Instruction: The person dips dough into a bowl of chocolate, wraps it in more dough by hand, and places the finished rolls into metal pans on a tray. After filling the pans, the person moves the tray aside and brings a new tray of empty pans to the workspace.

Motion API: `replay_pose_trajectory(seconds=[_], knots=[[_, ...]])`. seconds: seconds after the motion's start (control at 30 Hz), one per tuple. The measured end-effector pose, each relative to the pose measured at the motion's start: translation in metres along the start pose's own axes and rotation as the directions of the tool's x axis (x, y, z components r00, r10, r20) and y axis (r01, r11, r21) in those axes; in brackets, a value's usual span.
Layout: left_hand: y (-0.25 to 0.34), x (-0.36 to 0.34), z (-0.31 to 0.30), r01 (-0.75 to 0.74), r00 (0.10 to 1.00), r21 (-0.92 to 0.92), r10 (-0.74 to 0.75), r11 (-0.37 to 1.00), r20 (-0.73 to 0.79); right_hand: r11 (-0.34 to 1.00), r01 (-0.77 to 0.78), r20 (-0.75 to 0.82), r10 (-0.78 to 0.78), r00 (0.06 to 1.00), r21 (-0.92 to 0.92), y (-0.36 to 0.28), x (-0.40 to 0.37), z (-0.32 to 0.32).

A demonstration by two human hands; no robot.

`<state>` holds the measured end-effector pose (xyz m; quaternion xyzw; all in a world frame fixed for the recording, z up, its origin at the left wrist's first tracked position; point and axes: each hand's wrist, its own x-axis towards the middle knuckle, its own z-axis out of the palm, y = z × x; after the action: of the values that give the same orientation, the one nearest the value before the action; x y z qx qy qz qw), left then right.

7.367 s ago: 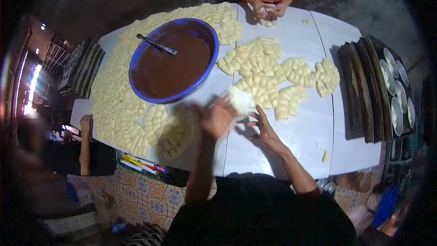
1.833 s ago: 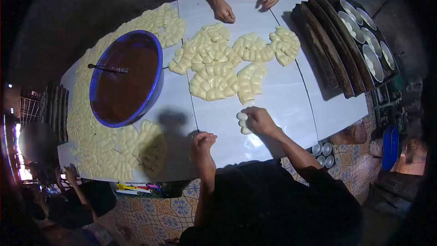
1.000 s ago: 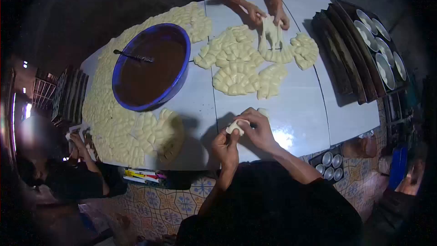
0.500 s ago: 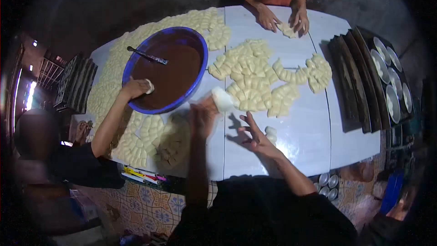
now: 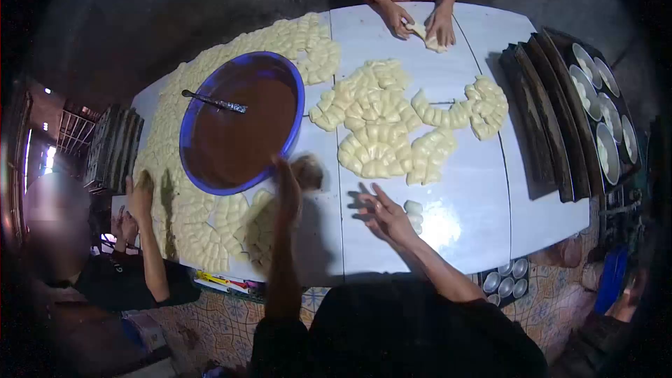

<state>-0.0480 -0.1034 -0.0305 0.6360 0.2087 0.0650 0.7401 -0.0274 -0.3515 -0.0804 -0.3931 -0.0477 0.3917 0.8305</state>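
Observation:
My left hand (image 5: 285, 189) is up beside the near right rim of a blue basin (image 5: 299, 112) of brown filling (image 5: 245, 126). Motion smears its fingers, and a blurred brownish patch (image 5: 308, 172) lies just right of it; what that is I cannot make out. My right hand (image 5: 385, 215) hovers palm-side over the white table (image 5: 462, 196), fingers spread with nothing in them. Close to its right lie small white dough pieces (image 5: 414, 215). Beyond both hands spreads a cluster of pale shaped dough pieces (image 5: 374, 122).
A spoon (image 5: 213, 101) rests in the basin. More dough pieces (image 5: 161, 140) cover the table's left side. A co-worker's hands (image 5: 423, 28) handle dough opposite; another person's arm (image 5: 147, 231) reaches in at left. Dark trays (image 5: 539, 112) and metal tins (image 5: 605, 147) stand right.
My left hand has moved left toward the basin, and the white dough piece by it no longer shows. The left co-worker's hand has left the basin. My right hand stays open, slightly lower.

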Motion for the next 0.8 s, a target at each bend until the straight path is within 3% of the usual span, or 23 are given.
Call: replay_pose_trajectory(seconds=[0.03,0.07,0.1,0.17,0.23,0.27,0.3,0.33,0.37,0.43,0.47,0.53,0.57,0.63,0.7,0.77,0.8], knots=[[-0.025,-0.013,0.004,0.146,0.978,-0.332,-0.086,0.932,0.19,0.992,-0.077,-0.014,0.079,0.997,0.101,0.004,0.001,0.001],[-0.011,-0.047,0.047,0.332,0.932,-0.47,-0.206,0.818,0.299,0.968,-0.151,-0.018,0.158,0.987,0.201,0.01,0.002,-0.001],[-0.017,-0.06,0.064,0.337,0.94,-0.46,-0.271,0.821,0.206,0.929,-0.218,-0.011,0.232,0.973,0.298,0.013,0.003,-0.002],[-0.027,-0.082,0.09,0.246,0.962,-0.432,-0.274,0.867,-0.001,0.981,-0.194,-0.236,0.195,0.952,0.027,0.007,-0.006,-0.005],[-0.038,-0.092,0.105,0.196,0.949,-0.337,-0.264,0.921,-0.172,0.908,0.056,-0.288,-0.19,0.939,-0.416,0.014,-0.015,0.008],[-0.043,-0.1,0.103,0.221,0.953,-0.45,-0.289,0.865,-0.086,0.686,0.231,-0.096,-0.403,0.91,-0.69,0.01,-0.022,0.011],[-0.042,-0.108,0.104,0.194,0.97,-0.302,-0.228,0.933,-0.081,0.363,0.38,0.148,-0.528,0.836,-0.851,0.003,-0.031,0.012],[-0.037,-0.115,0.106,0.156,0.984,-0.146,-0.166,0.977,-0.061,0.15,0.388,0.28,-0.47,0.837,-0.909,-0.005,-0.039,0.009],[-0.034,-0.121,0.107,0.105,0.994,0.015,-0.104,0.994,-0.028,0.203,0.42,0.295,-0.453,0.841,-0.885,-0.009,-0.043,0.002],[-0.062,-0.12,0.105,-0.03,1.0,0.029,0.03,0.999,0.0,0.312,0.474,0.325,-0.425,0.845,-0.823,-0.014,-0.046,-0.008],[-0.067,-0.123,0.109,-0.053,0.999,0.009,0.053,0.999,0.012,0.412,0.457,0.216,-0.511,0.832,-0.788,-0.015,-0.049,-0.006],[-0.071,-0.13,0.116,-0.084,0.994,-0.089,0.089,0.993,0.056,0.644,0.393,0.084,-0.455,0.887,-0.656,-0.023,-0.056,-0.003],[-0.074,-0.131,0.117,-0.1,0.993,-0.024,0.101,0.995,0.059,0.742,0.354,0.027,-0.414,0.91,-0.569,-0.028,-0.061,-0.002],[-0.083,-0.133,0.117,-0.13,0.99,0.104,0.124,0.986,0.061,0.609,0.378,0.144,-0.398,0.906,-0.697,-0.034,-0.073,0.003],[-0.08,-0.138,0.127,-0.049,0.999,-0.066,0.049,0.997,-0.011,0.401,0.424,0.275,-0.379,0.884,-0.812,-0.033,-0.086,0.004],[-0.075,-0.143,0.136,-0.016,0.996,-0.144,0.004,0.989,-0.087,0.463,0.272,0.126,-0.321,0.939,-0.844,-0.027,-0.093,-0.007],[-0.073,-0.146,0.136,0.083,0.995,-0.156,-0.091,0.984,-0.046,0.528,0.175,0.013,-0.296,0.955,-0.831,-0.025,-0.096,-0.009]])
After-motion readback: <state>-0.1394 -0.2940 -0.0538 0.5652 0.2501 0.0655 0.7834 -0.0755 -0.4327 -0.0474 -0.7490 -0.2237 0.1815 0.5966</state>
